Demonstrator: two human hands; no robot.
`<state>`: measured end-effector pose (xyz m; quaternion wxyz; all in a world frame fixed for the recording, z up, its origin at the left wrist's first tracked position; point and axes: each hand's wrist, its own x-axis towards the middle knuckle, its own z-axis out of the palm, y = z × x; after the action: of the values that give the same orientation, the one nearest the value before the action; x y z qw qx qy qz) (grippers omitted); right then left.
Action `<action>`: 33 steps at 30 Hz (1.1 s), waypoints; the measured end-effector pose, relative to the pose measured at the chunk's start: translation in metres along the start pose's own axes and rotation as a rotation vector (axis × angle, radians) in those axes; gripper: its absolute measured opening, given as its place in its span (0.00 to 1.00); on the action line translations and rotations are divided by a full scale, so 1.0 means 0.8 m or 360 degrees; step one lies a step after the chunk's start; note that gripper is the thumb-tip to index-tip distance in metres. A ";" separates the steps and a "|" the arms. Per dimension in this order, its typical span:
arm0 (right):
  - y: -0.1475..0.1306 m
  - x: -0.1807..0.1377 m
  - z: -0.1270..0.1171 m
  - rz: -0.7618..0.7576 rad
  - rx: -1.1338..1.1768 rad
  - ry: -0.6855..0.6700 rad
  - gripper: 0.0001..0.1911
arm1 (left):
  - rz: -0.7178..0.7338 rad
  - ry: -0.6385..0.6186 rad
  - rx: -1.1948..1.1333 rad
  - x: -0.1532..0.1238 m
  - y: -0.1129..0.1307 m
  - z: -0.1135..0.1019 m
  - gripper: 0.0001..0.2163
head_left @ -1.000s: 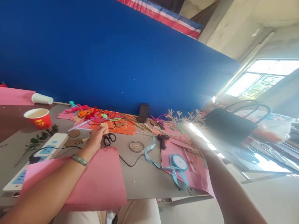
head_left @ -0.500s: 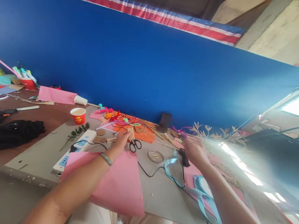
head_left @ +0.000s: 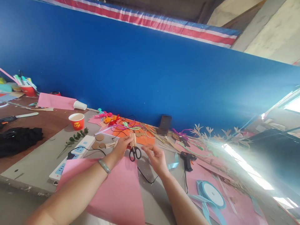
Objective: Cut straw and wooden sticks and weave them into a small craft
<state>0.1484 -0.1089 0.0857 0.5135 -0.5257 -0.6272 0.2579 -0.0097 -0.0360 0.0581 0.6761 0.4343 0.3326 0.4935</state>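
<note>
My left hand is closed on a small flat piece made of pale wooden sticks, held upright by its edge. Just below that piece are black-handled scissors, their blades hidden. My right hand hovers to the right of the scissors with fingers loosely apart and nothing visible in them. A black glue gun lies on the table farther right, its cable trailing down. Under my left forearm a large pink sheet spreads over the table's front.
A white power strip and a red paper cup stand to the left. A light-blue ribbon roll lies at the right. Orange paper, pipe cleaners and dried stalks line the blue back panel.
My right hand has let go of the glue gun, which now lies on the table, and has moved left toward the wooden piece. My left hand still holds that piece.
</note>
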 end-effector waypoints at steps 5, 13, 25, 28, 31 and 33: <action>0.005 -0.005 -0.006 -0.0112 0.0150 -0.0089 0.14 | -0.0034 -0.0098 -0.0018 -0.005 0.002 0.005 0.13; 0.005 -0.012 -0.004 0.0277 0.0560 -0.0063 0.14 | -0.0024 -0.0232 0.0353 -0.009 -0.016 0.013 0.15; 0.023 -0.006 -0.004 0.0372 0.0327 0.0089 0.17 | 0.0227 -0.0205 0.1159 0.004 -0.035 -0.010 0.15; 0.023 -0.005 -0.006 0.0354 0.0240 0.0117 0.17 | 0.0211 -0.0278 0.1183 0.000 -0.025 -0.008 0.17; 0.022 -0.004 -0.006 0.0333 0.0193 0.0154 0.16 | 0.0431 -0.0291 0.1452 -0.009 -0.009 -0.002 0.19; 0.023 -0.004 -0.006 0.0305 0.0157 0.0181 0.16 | 0.0576 -0.0282 0.1644 -0.017 0.002 0.002 0.17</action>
<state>0.1597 -0.1071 0.0704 0.5464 -0.5712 -0.5306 0.3061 -0.0127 -0.0489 0.0601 0.3049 0.7996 0.3933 0.3361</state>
